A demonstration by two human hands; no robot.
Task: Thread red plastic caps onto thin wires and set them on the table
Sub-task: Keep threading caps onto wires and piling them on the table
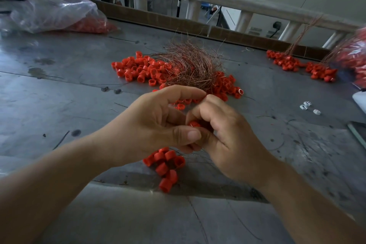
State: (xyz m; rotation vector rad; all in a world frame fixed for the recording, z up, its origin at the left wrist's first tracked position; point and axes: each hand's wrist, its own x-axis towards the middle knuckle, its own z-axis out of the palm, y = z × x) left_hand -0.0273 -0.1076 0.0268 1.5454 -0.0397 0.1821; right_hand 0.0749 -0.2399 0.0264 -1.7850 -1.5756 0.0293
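The heap of small round plastic caps (138, 69) is showing bright red; the tangled bundle of thin metal wires (190, 63) is glinting coppery brown. The flat metal table (59, 95) is looking dull grey, mottled with dark stains.

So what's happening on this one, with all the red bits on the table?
A person is stringing caps. The left hand and right hand meet over the metal table, both pinching one red cap between their fingertips. A strung cluster of caps sits just below the hands. Behind lie a pile of loose caps and a tangle of copper wires; finished bunches sit far right.
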